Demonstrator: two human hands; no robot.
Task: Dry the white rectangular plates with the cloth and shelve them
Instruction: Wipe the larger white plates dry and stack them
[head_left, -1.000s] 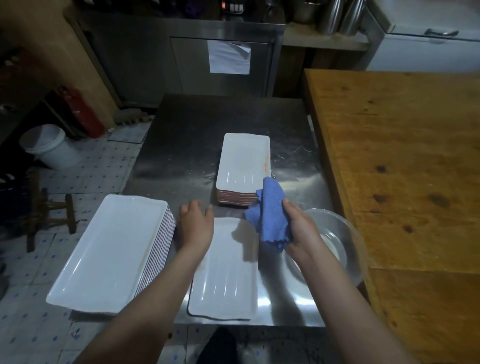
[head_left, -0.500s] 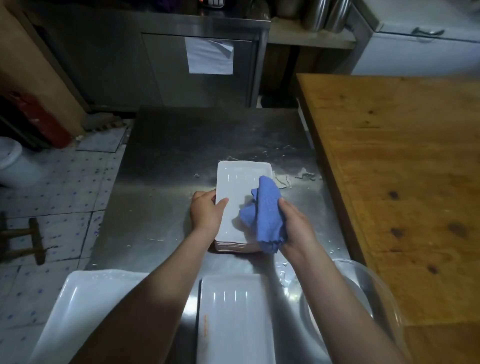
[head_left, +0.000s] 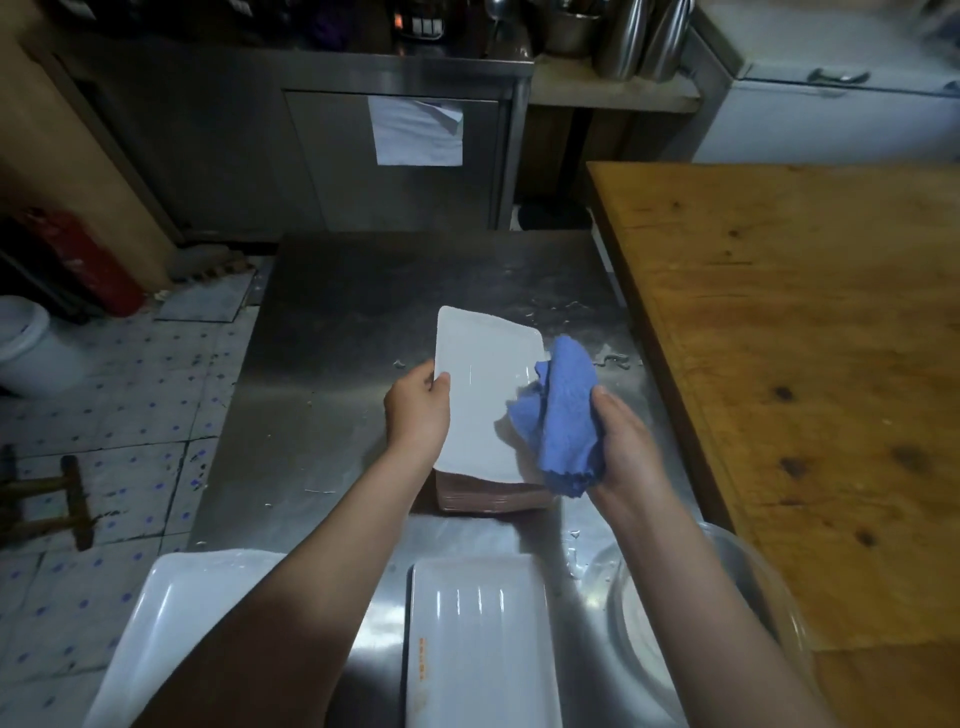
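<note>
Left hand (head_left: 418, 410) pinching plate (head_left: 483, 405) edge, thumb on top; right hand (head_left: 623, 441) clutching cloth (head_left: 563, 421)

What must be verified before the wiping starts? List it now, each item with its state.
1. Left grip pinches the top plate at its left edge: ok.
2. Right grip holds the bunched blue cloth: ok.
3. Cloth touching the plate's right edge: cannot tell.
4. Plate surface dry: cannot tell.
5. Steel table right of the plate stack free of water: not ok, droplets there.
</note>
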